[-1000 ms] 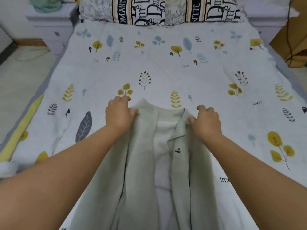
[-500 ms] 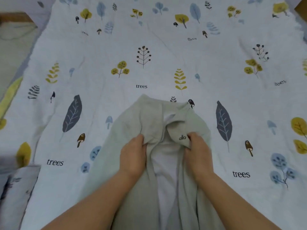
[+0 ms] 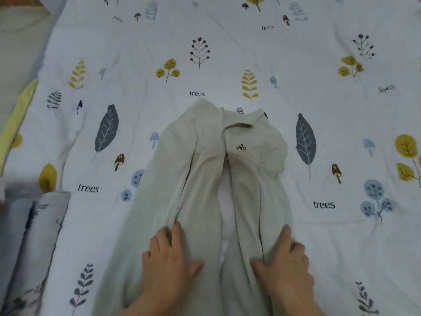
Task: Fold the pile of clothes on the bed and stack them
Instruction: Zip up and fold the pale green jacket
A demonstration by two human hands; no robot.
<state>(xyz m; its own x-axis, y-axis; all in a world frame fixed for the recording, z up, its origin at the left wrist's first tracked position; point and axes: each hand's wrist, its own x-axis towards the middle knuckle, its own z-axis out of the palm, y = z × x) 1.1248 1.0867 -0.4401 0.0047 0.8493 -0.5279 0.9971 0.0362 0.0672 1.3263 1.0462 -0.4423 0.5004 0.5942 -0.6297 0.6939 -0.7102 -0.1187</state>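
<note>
A pale green jacket [image 3: 205,169] with a small black "allo" logo lies front up on the bed sheet [image 3: 341,236], collar away from me. Its two front panels are parted and show a white lining in the gap. My left hand [image 3: 169,258] presses flat on the left panel with fingers stretched forward and thumb spread. My right hand [image 3: 286,261] presses on the right panel near its side edge, thumb pointing inward. Neither hand grips the cloth.
A folded grey-and-white patterned cloth [image 3: 34,242] lies at the lower left on the sheet. The bed's left edge with a yellow strip [image 3: 16,124] and the floor show at the upper left. The leaf-printed sheet spreads wide beyond the collar and to the right.
Both hands let go of the collar area and slid toward me down the jacket's front panels, flattening them. The view has tilted down, so the pillows are out of sight.
</note>
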